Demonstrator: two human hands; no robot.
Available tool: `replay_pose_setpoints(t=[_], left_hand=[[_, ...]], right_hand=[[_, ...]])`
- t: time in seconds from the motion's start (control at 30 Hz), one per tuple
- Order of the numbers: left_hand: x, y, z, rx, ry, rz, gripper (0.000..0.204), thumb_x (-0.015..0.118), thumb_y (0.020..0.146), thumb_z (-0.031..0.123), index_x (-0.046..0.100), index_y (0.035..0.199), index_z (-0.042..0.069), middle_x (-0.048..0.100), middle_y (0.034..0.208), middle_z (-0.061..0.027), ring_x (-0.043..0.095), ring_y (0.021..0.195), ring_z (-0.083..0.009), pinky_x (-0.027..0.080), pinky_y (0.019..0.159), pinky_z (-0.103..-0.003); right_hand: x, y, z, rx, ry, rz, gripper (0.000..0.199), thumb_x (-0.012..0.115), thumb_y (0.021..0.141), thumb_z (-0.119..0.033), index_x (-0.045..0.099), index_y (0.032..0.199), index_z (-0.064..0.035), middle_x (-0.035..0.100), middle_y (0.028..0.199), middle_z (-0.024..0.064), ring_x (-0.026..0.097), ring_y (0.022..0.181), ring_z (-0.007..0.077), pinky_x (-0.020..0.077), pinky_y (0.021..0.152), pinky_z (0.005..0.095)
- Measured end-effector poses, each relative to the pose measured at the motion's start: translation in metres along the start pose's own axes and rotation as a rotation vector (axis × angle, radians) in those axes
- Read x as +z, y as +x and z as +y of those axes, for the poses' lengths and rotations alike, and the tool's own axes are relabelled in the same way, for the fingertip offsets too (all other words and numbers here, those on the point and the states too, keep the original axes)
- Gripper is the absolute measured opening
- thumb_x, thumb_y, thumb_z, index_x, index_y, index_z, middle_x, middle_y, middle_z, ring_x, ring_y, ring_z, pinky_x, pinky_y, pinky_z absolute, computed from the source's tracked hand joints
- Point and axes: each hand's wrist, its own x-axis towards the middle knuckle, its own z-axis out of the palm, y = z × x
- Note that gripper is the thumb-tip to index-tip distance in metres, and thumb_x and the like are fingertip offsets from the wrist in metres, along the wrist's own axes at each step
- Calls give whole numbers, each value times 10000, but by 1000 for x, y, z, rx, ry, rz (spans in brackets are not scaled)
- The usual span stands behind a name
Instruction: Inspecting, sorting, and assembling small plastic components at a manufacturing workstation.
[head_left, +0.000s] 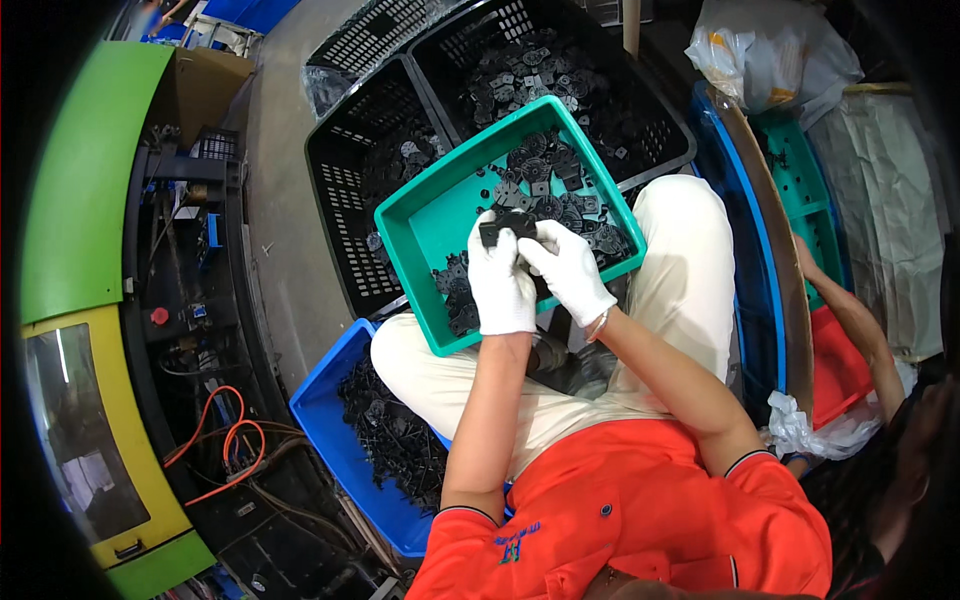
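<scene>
Both my hands wear white gloves and meet above a green tray [420, 213]. Between them is a small black plastic part [508, 226]. My left hand [499, 285] is closed around its left and lower side. From the right, my right hand [570, 268] pinches the same part with its fingertips. Loose black plastic pieces [545, 175], some round and some squarish, lie in the tray below, mostly along its right side and near corner. My fingers hide part of the held piece, so its exact kind does not show.
Black perforated crates [345, 200] with more black parts stand beyond the tray. A blue bin [325, 400] of thin black pieces sits at my left. Further left is a green and yellow machine [95, 200] with orange hoses [235, 430]. At right, another person's arm [850, 310] reaches past a red tray [838, 365].
</scene>
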Motion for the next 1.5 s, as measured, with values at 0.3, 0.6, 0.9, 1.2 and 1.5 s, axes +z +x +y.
replay_pose_setpoints(t=[0.3, 0.6, 0.9, 1.2, 1.5], left_hand=[[11, -22, 32, -4, 567, -3, 290, 591, 899, 70, 515, 1162, -27, 590, 925, -54, 549, 742, -79, 461, 645, -216], [22, -35, 23, -143, 312, -79, 251, 564, 913, 59, 511, 1134, -48, 629, 916, -101, 613, 749, -130, 493, 634, -236], [33, -41, 21, -126, 416, -39, 280, 586, 902, 67, 510, 1134, -70, 656, 910, -130, 633, 698, -149, 515, 632, -256], [33, -47, 23, -83, 482, -20, 298, 631, 877, 63, 516, 1120, -66, 654, 939, -127, 643, 684, -148, 533, 641, -263], [31, -53, 27, -35, 490, -2, 297, 657, 856, 33, 518, 1099, -67, 646, 919, -135, 655, 748, -159, 539, 661, -258]], right_hand=[[-18, -8, -30, 12, 56, -32, 200, 594, 907, -132, 598, 1065, -8, 631, 856, -1, 551, 708, 42, 464, 643, 198], [-26, -16, -35, 21, 218, -10, 267, 547, 908, -34, 562, 1162, 45, 650, 959, 53, 609, 793, 77, 508, 691, 209], [-30, -22, -32, -22, 19, 30, 234, 525, 950, -147, 594, 1084, 31, 602, 818, -19, 534, 709, 33, 437, 630, 193], [-31, -25, -31, -83, -23, -21, 228, 506, 960, -216, 571, 894, -8, 554, 694, -18, 496, 644, 33, 394, 541, 222], [-21, -19, -47, -63, 198, 40, 228, 532, 933, -123, 596, 1112, 3, 614, 963, 19, 561, 855, 64, 466, 738, 216]])
